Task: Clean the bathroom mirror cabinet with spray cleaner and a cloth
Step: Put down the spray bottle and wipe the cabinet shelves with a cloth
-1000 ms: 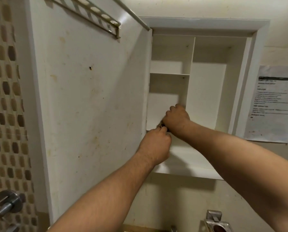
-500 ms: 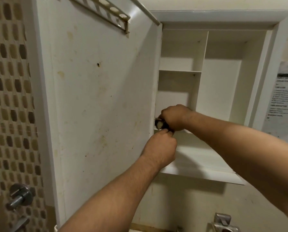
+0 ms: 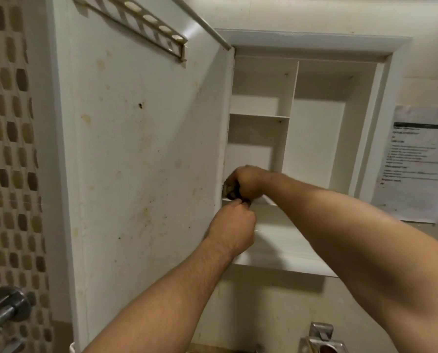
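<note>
As the cabinet (image 3: 314,149) gapes, left hand (image 3: 232,225) and right hand (image 3: 247,180) clench a dark object (image 3: 230,189).

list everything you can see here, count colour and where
cabinet door: one, white with yellowish stains, swung open at left
slotted rail: one, cream, across the door's top
cabinet: one, white, set in the wall at centre
shelf: one, white, in the cabinet's left compartment
paper notice: one, white with black print, on the wall at right
mosaic tiles: many, brown and beige, far left wall
chrome fitting: one, silver, lower left
metal holder: one, silver, bottom edge at right
small dark object: one, dark, at the door's hinge edge; too hidden to name
right hand: fingers curled round the small dark object
left hand: just below, pinching its lower end
</note>
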`<state>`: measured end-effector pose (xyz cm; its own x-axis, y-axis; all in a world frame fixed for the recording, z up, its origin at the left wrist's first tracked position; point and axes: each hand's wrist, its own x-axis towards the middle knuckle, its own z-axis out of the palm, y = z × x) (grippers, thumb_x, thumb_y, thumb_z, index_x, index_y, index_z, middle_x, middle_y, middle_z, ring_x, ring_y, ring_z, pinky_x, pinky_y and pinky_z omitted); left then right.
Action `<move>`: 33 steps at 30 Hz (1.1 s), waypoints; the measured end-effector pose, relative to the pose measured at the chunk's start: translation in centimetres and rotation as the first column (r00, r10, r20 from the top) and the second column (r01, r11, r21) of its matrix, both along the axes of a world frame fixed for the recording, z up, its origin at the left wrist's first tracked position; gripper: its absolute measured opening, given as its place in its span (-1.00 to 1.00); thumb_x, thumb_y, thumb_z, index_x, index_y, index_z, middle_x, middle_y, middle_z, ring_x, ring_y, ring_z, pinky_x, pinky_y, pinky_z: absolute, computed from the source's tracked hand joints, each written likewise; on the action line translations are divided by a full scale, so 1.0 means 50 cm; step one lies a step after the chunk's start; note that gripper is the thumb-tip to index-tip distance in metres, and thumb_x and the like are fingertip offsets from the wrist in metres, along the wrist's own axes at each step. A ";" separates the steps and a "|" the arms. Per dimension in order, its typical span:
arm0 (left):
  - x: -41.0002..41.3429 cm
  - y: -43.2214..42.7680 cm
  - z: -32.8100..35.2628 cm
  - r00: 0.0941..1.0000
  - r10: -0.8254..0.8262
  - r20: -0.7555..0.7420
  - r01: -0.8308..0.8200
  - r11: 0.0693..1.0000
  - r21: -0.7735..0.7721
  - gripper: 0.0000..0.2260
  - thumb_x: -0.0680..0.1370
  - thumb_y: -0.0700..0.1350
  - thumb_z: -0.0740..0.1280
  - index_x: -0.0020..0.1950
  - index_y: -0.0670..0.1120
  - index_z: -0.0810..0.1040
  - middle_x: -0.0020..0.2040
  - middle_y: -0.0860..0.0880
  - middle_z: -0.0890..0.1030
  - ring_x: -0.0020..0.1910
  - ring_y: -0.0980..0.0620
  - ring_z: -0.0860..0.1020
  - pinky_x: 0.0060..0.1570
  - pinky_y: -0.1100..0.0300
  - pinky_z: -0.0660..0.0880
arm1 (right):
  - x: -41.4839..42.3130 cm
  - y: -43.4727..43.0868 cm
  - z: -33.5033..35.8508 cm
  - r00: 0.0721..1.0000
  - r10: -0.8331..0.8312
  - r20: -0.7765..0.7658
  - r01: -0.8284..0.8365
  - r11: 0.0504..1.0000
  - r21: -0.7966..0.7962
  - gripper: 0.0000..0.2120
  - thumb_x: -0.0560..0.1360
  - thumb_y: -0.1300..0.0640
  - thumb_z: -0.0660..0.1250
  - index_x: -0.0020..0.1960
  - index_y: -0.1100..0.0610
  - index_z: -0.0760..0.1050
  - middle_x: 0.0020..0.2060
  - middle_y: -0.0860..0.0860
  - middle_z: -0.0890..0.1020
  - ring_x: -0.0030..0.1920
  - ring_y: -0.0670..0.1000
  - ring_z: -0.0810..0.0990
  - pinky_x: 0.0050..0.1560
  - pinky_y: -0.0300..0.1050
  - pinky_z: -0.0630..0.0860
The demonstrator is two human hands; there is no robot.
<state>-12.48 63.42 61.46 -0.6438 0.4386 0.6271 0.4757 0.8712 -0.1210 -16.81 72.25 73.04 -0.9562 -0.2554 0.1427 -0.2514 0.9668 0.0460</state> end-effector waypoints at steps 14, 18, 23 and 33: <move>0.042 -0.030 -0.015 1.000 0.011 0.018 -0.008 0.987 -0.161 -0.58 0.50 -0.25 0.26 0.37 -0.24 0.53 0.64 -0.26 0.14 0.62 -0.20 0.13 0.60 -0.02 0.04 | 0.230 0.212 -0.105 0.761 0.221 -0.610 0.085 0.898 0.431 -0.55 0.50 0.05 0.06 0.23 -0.01 0.62 0.29 -0.01 0.60 0.27 0.14 0.50 0.21 0.12 0.34; 0.060 -0.017 -0.050 0.992 -0.123 -0.006 0.119 0.973 -0.197 -0.64 0.46 -0.28 0.26 0.25 -0.24 0.52 0.52 -0.25 0.33 0.48 -0.20 0.30 0.48 0.01 0.28 | 0.284 0.346 -0.184 0.633 0.127 -0.763 0.025 0.982 0.185 -0.53 0.37 0.38 0.36 0.25 0.13 0.65 0.29 0.14 0.62 0.25 0.31 0.53 0.07 0.24 0.53; 0.077 0.023 -0.080 0.986 -0.128 0.111 0.152 0.955 -0.255 -0.66 0.51 -0.19 0.29 0.28 -0.21 0.51 0.41 -0.20 0.41 0.38 -0.16 0.36 0.33 -0.01 0.40 | 0.290 0.375 -0.211 0.689 -0.034 -0.724 0.077 0.997 0.027 -0.58 0.41 0.33 0.42 0.26 0.17 0.65 0.27 0.18 0.63 0.23 0.32 0.52 0.12 0.25 0.55; 0.049 0.010 -0.153 0.932 0.068 0.356 0.037 0.960 -0.279 -0.34 0.71 0.14 0.09 0.68 -0.18 -0.03 0.69 -0.17 -0.11 0.67 -0.13 -0.12 0.63 -0.02 -0.11 | 0.233 0.290 -0.253 0.873 -0.277 -0.401 0.380 0.903 0.203 -0.60 0.59 0.22 0.28 0.42 0.09 0.43 0.34 0.09 0.47 0.26 0.13 0.52 0.06 0.03 0.59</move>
<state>-10.03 63.93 53.81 -0.8102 0.5481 0.2076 0.5189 0.8355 -0.1810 -5.14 86.73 60.40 -0.8885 -0.0127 0.4587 0.1615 0.9270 0.3384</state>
